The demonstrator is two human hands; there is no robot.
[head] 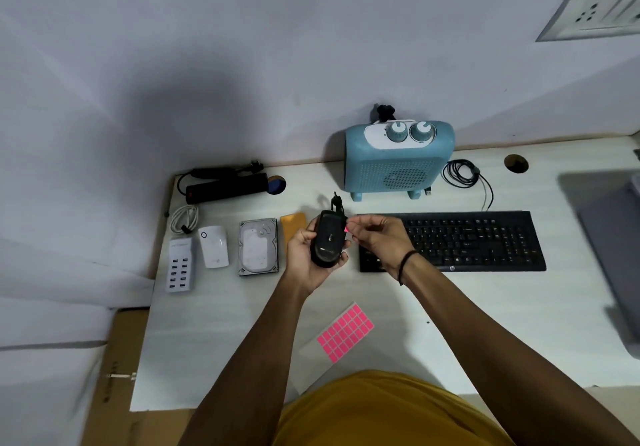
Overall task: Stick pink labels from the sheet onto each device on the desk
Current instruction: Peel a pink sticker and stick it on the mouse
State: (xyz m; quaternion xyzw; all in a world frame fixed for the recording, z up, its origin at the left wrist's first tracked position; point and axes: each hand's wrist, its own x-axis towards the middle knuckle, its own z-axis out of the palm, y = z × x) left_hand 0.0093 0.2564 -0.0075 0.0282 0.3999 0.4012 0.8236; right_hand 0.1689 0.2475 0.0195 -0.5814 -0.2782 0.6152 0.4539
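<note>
My left hand (304, 258) holds a black computer mouse (328, 239) above the desk, its coiled cable sticking up at the far end. My right hand (377, 237) pinches a small pink label (347, 229) right at the mouse's right side. The sheet of pink labels (345, 333) lies on the desk near me. Other devices stand in a row: a white multi-port USB charger (180, 265), a white plug-in adapter (214, 246), a hard drive (258, 246), a black keyboard (464, 241), a blue fan heater (398, 159) and a black power strip (225, 185).
An orange card (292, 225) lies behind the mouse. A coiled white cable (185, 218) sits at the left and a coiled black cable (462, 173) right of the heater. The desk (485, 324) has cable holes (516, 163); a grey object (613, 237) lies at the right edge.
</note>
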